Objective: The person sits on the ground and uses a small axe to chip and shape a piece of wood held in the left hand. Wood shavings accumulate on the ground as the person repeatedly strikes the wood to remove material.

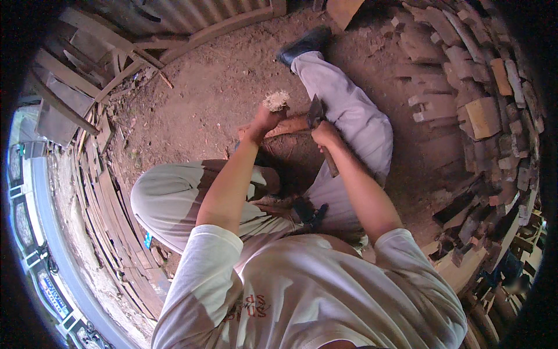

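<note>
We see a pale, shaggy clump (275, 100) at 12 o'clock, at the front of the left hand (265, 119), whose fingers are curled in around it. At 1 o'clock the right hand's (325, 135) fingers wrap the wooden handle of a hatchet-like tool (315, 111), its dark head pointing up toward 12. An orange-brown piece of wood (293, 125) lies between our hands (we cannot tell how far it runs behind them). Underneath is a brown dirt floor (192, 93), scattered with small bits. Its widest stretch runs from 10 to 12 o'clock, beyond the left hand; a narrower strip lies at 3, between our outstretched leg (354, 110) and a stacked woodpile (453, 70). A corrugated wall (203, 10) edges 11 o'clock, a wooden frame (122, 43) 10, and long planks (110, 203) 9, with the stack bounding 2 to 4.
</note>
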`<action>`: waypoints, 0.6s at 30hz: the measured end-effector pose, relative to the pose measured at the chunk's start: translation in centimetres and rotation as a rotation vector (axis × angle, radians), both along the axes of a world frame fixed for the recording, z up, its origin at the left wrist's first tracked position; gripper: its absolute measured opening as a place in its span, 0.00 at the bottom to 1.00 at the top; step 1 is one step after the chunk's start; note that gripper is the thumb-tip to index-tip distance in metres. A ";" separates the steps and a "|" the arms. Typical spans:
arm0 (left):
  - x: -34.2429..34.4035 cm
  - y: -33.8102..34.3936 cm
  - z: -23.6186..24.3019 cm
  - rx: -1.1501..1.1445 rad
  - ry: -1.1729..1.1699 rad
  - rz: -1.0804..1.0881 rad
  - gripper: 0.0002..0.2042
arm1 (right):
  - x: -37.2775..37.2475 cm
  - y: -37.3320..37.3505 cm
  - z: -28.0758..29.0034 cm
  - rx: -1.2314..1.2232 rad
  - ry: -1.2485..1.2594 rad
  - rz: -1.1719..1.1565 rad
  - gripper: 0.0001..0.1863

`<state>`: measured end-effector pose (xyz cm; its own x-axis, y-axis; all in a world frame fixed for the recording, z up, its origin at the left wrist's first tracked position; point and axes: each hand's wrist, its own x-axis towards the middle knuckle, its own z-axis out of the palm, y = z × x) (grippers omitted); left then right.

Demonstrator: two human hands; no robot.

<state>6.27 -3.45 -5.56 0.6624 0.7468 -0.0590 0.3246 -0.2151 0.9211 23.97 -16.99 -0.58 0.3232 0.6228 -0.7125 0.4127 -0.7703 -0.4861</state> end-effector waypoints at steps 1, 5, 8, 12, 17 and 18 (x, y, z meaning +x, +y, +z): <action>0.1 -0.1 -0.2 0.035 0.005 0.004 0.13 | 0.1 0.0 0.0 -0.025 -0.005 -0.005 0.13; 0.1 -0.2 -0.1 0.161 -0.004 -0.003 0.13 | -0.2 0.0 0.7 -0.051 -0.025 -0.037 0.13; 0.3 -0.3 0.8 0.166 0.012 -0.017 0.10 | 0.4 0.0 0.4 -0.054 -0.026 -0.029 0.12; 0.2 -0.5 0.7 0.295 0.051 -0.021 0.11 | 0.7 0.1 -1.2 -0.063 -0.019 -0.042 0.12; 0.0 -1.0 0.6 0.195 0.007 0.001 0.15 | 1.2 -0.3 -1.8 -0.056 -0.026 -0.017 0.15; 0.0 -1.0 0.9 0.186 0.049 -0.001 0.15 | 1.3 -0.4 -1.9 -0.045 -0.040 -0.016 0.16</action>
